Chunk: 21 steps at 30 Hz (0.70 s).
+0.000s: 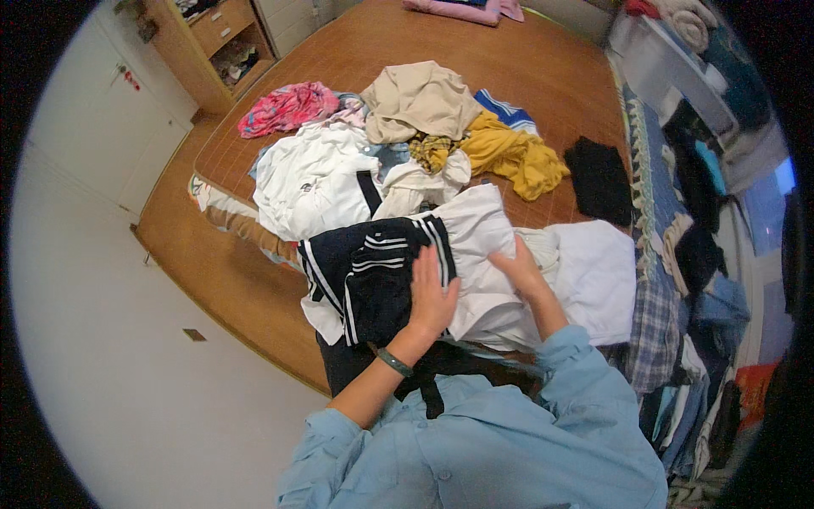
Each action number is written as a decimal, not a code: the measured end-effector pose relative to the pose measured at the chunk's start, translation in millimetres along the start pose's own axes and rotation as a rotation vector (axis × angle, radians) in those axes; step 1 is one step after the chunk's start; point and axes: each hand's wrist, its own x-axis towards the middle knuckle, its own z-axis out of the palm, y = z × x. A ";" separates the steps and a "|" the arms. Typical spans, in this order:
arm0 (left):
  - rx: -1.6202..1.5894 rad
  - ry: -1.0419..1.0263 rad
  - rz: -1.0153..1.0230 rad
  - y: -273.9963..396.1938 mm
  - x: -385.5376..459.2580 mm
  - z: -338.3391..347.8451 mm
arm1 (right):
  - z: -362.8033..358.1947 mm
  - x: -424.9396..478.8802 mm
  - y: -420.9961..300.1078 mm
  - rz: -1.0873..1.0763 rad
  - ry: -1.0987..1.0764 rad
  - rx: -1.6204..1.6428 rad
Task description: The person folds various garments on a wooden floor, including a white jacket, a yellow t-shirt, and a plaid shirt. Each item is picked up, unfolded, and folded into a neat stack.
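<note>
My left hand (434, 289) lies flat, fingers extended, on a black garment with white stripes (381, 286), close to where it meets a white garment (483, 254). With thumb and fingers spread, my right hand (521, 264) rests on the right side of that white garment; whether it pinches any cloth cannot be told. Right of it lies another white cloth, folded flat (594, 280). Beyond my hands is a heap with a white shirt (311, 181), a beige garment (416, 102), a mustard-yellow garment (515, 156) and a pink patterned cloth (289, 109).
A folded black garment (598, 178) lies at the right of the brown mat (540, 57). Clothes hang and pile along the right side, near a plaid cloth (652, 324). A wooden cabinet (219, 28) and a white door (95, 102) stand at the far left.
</note>
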 end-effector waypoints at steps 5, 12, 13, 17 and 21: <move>0.341 -0.259 0.033 -10.7 -8.6 10.5 | -14.5 1.1 9.4 0.003 0.021 0.020; 0.371 -0.276 0.058 -19.3 -21.5 3.9 | -18.0 -37.4 49.8 -0.047 0.091 -0.181; 0.360 -0.295 0.044 -19.7 -18.4 2.7 | -20.8 -51.1 56.6 -0.120 0.084 -0.295; 0.357 -0.318 0.015 -24.3 -11.9 7.8 | -16.9 -102.8 47.1 -0.294 0.087 -0.684; 0.363 -0.311 0.014 -22.6 -7.9 10.1 | -30.6 -110.9 60.3 -0.364 0.044 -0.929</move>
